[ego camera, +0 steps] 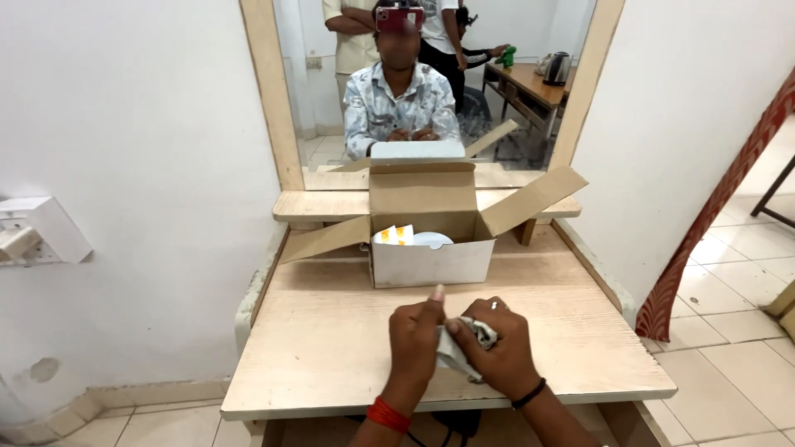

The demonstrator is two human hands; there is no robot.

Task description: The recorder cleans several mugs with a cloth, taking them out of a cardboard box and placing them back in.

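Both hands meet over the near part of the counter (331,348). Left hand (416,335) and right hand (501,352) pinch a small crumpled white wrapper (464,346) between them, each grip closed on it, thumbs up as if pulling it apart. Just beyond sits an open white cardboard box (431,261), flaps spread, with white and yellow-printed items inside. Counter is pale wood laminate, set against a wall mirror (431,83). White walls, a wall socket (37,236) at left, tiled floor.
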